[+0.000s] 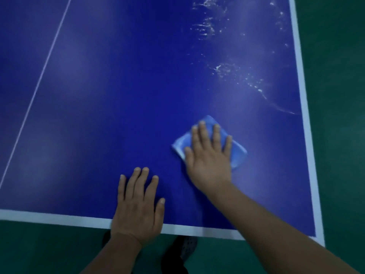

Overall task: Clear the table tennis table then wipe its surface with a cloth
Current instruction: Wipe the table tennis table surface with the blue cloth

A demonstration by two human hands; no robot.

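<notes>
A dark blue table tennis table [122, 99] with white edge lines fills the view. A folded light blue cloth [238, 150] lies on it near the right side. My right hand [209, 157] presses flat on the cloth, fingers spread and pointing away from me. Flat on the bare surface by the near edge rests my left hand [138, 204], fingers apart, holding nothing. White wet streaks and droplets [233, 72] cover the surface beyond the cloth toward the far right.
The table's near edge [59, 217] and right edge [304, 107] border a green floor [339, 95]. A thin white centre line [39, 82] runs up the left. My dark shoe [185, 248] shows below the near edge.
</notes>
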